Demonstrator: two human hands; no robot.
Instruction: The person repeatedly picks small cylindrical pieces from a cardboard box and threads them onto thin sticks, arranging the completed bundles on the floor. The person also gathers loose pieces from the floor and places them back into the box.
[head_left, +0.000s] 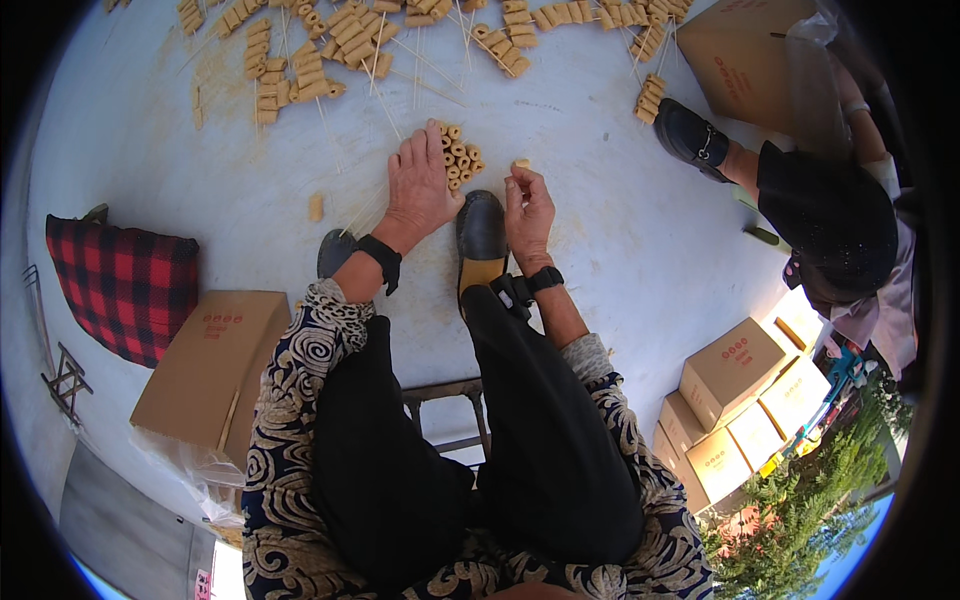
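Observation:
A bundle of tan hollow food rolls on thin sticks (460, 157) shows its open roll ends in front of me. My left hand (421, 178) is shut on the bundle's left side, with the fingers stretched along it. Thin sticks stick out below this hand. To the right, my right hand (529, 202) is raised with thumb and forefinger close together, just under a small piece of roll (521, 163); whether they pinch it I cannot tell. A single loose roll (316, 207) lies on the floor to the left. Many skewered rolls (360, 34) lie spread beyond my hands.
My shoe (481, 225) stands just below the bundle. On the left are a red and black checked cushion (124, 281) and an open cardboard box (217, 337). Another person's leg and black shoe (686, 139) are at the right, by a carton (742, 60). Stacked cartons (731, 371) stand lower right.

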